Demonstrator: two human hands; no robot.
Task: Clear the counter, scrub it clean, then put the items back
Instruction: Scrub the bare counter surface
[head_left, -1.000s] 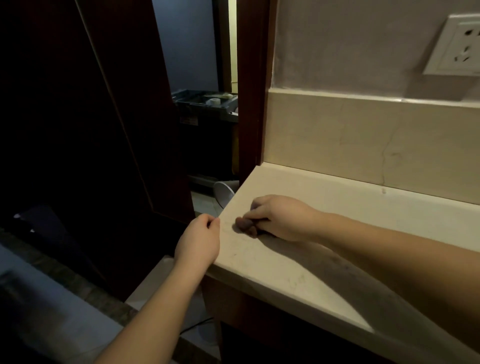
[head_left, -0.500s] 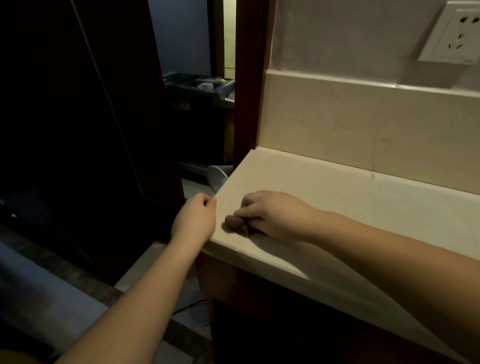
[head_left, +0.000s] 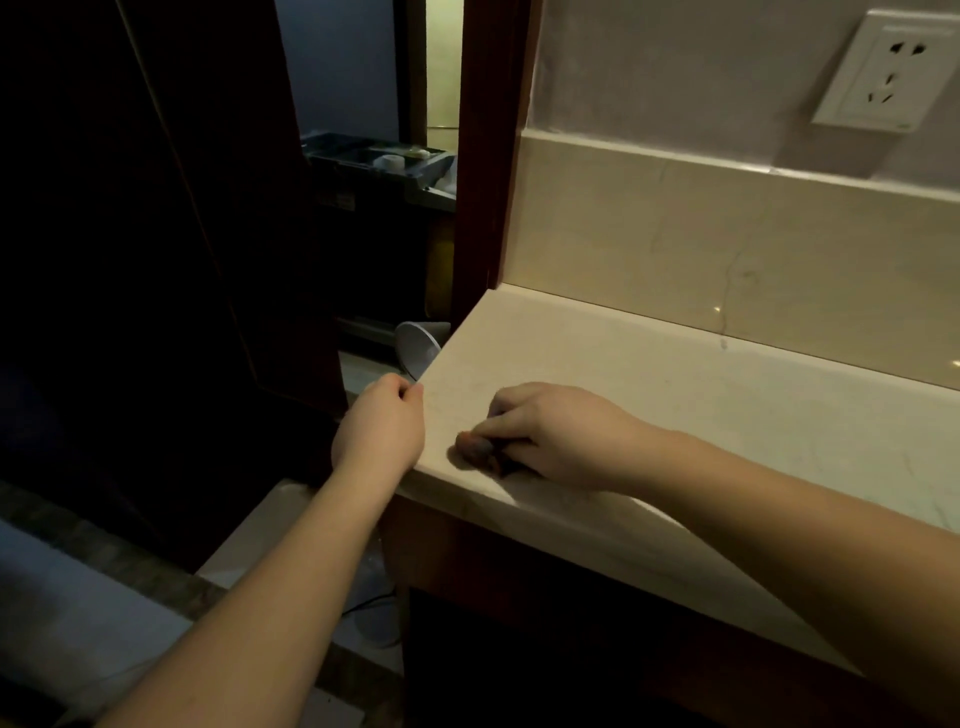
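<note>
Pale cream stone makes up the table (head_left: 649, 374) seen from the head camera, with a matching upstand along its back edge and a dark wooden post at its left rear corner. No loose items are seen on the visible part of the table, so the clearing step is judged done, at least for this end. The scrubbing step appears to be in hand: the right hand (head_left: 550, 434) lies near the front left corner of the table, its fingers curled round a small dark scrubbing pad (head_left: 475, 448) that is pressed flat on the stone. Whether the pad is a sponge or a wad of cloth cannot be told; a reddish-brown tint shows on it. The left hand (head_left: 382, 428) is held at the left edge of the table, touching the edge, with its fingers curled; whether anything small is held inside them cannot be told. Faint marks are seen on the stone around the pad. How much of the table has been scrubbed cannot be judged, since its right end runs out of the picture. Putting the items back is judged not yet begun.

A white wall socket (head_left: 878, 70) is fixed above the upstand at the right; a tiny mark at its lower corner is too small to be read. Beyond the left edge a pale cone-shaped object (head_left: 418, 345) is seen low down, and behind it a dark cart (head_left: 374, 166) bearing a label too blurred to be read.
</note>
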